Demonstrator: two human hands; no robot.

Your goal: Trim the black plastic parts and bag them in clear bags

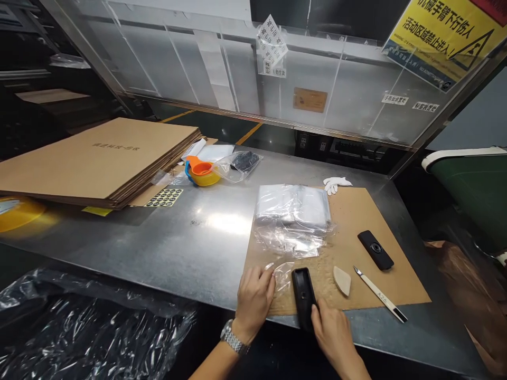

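Note:
At the front edge of a cardboard sheet (370,211), my right hand (332,330) grips the lower end of a black, elongated hollow plastic piece (303,295). The fingers of my left hand (254,295) are pinched at the edge of a small clear plastic bag (284,277), left of the black piece. Behind both hands lies a stack of clear plastic bags (293,208). To the right are a beige wedge-shaped pad (341,281), a white-handled knife (380,293) marked A26, and a black device with a round lens-like part (375,249).
A white glove (336,184) rests at the board's back edge. Leftward are tape rolls (204,177), a bag with dark contents (245,160), a sticker sheet (164,198) and stacked cardboard (99,153). A clear panel (293,79) stands behind the metal table (190,258).

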